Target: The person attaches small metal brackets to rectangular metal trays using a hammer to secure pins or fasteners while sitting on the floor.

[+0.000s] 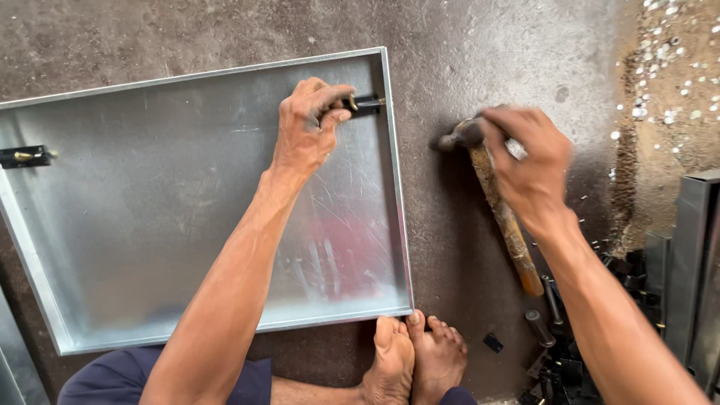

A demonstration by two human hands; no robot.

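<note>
Meanwhile left hand (307, 127) pinches black latch (365, 103).

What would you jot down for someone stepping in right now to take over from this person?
Left hand: pinching the small black hinge piece at the right rim of the shallow metal tray.
Right hand: on the wooden-handled hammer lying on the floor beside the tray; grip blurred.
Done: another black fitting sits on the left rim.
Left: the right piece looks not yet fixed.
</note>
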